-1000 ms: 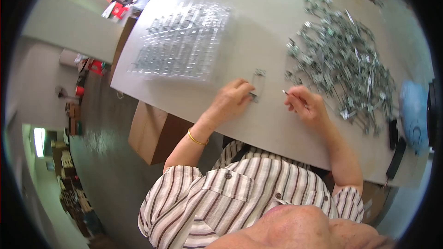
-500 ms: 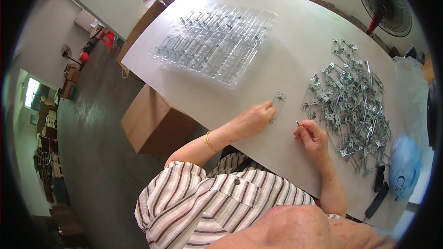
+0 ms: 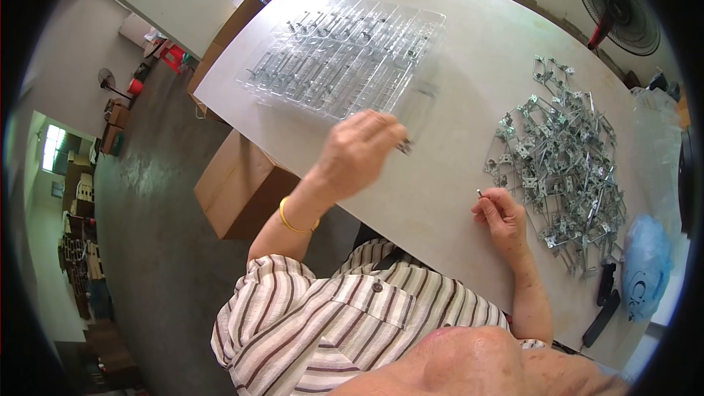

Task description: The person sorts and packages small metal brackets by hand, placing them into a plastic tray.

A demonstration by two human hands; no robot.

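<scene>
My left hand [image 3: 361, 152], with a yellow bangle at its wrist, is raised above the table near the front edge of a clear plastic tray [image 3: 394, 94]. Its fingers are closed on a small metal bracket [image 3: 405, 147], blurred and partly covered by the fingertips. Metal parts lie in rows in the tray. My right hand [image 3: 504, 218] rests on the table to the right, thumb and fingers pinching a short metal pin [image 3: 479, 193] whose tip sticks out. Beside it spreads a heap of wire-and-plate metal brackets [image 3: 561, 169].
The white table [image 3: 440, 213] has a curved far edge. On the right lie a blue plastic bag [image 3: 647, 268] and a black tool-like object [image 3: 603, 315]. A cardboard box [image 3: 242, 187] stands on the floor at left. A fan [image 3: 617, 7] is beyond the table.
My left hand has lifted off the table and moved left and away from me toward the tray, carrying the metal bracket. My right hand keeps its pinch on the pin, nearly unmoved.
</scene>
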